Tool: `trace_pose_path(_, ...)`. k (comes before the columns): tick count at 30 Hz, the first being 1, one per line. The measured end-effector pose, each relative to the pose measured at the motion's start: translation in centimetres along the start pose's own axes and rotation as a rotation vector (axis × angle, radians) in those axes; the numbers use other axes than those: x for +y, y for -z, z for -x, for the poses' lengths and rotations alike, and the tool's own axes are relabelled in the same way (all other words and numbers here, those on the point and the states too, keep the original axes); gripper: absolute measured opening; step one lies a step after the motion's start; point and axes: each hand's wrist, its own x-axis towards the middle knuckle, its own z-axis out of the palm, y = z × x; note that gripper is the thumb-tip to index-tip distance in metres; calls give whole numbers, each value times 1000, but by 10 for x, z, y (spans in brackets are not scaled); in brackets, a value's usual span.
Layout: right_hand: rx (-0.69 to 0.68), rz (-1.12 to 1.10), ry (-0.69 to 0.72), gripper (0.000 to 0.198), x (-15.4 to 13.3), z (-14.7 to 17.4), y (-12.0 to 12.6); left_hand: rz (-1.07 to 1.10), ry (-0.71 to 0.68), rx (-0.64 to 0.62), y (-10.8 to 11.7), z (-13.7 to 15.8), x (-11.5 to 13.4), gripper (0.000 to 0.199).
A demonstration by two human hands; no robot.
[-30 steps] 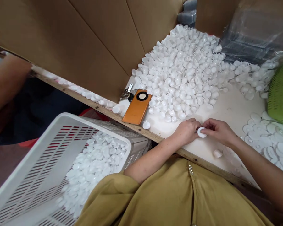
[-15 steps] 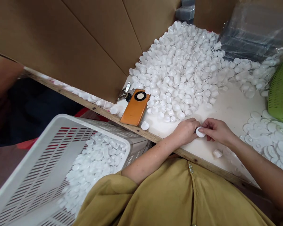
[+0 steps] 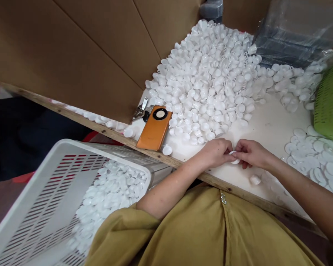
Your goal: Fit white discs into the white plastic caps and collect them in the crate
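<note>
Just over the table's front edge, my left hand (image 3: 218, 151) and my right hand (image 3: 251, 152) meet at a small round white plastic cap (image 3: 235, 161). Both are closed on it, thumbs and fingers pinching from either side and covering part of it. Below my right hand a single white plastic piece (image 3: 255, 180) lies on its side. Beyond my hands spreads a big heap of small white plastic cups (image 3: 208, 85), some with ring-like handles. Flat white discs (image 3: 322, 162) lie piled to the right of my right forearm.
A white slotted basket (image 3: 39, 207), partly filled with white pieces, stands below the table at left. An orange phone (image 3: 152, 135) and keys (image 3: 140, 111) lie near the edge. A cardboard panel (image 3: 86, 55) rises behind them. At right is a green basket (image 3: 327, 103).
My left thumb has come over the cap, which shows less of its face now. The view has shifted slightly. A blurred arm at the far left has mostly left the picture.
</note>
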Motion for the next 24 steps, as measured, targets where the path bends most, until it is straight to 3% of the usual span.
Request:
trace_pose_path(6,21,-82,-2,25,0,2,-3,-164,-10,-13,-5,1,6,25)
trace_pose_path(11,83,-28,45,25,6,5,-7,-110,11,17,-7,4,8,31)
trace_pose_path(14,113,30,118,25,11,18,4,-61,-51,69,-12,6,6,38)
trace_pose_path(16,216,71,188,27,17,33,17,-66,-115,137,-17,9,6,40)
trace_pose_path(20,447,268,221,25,38,68,42,-99,-167,173,-28,13,8,35)
trace_pose_path(24,479,565,226,13,63,87,46,-111,-95,124,-26,10,14,29)
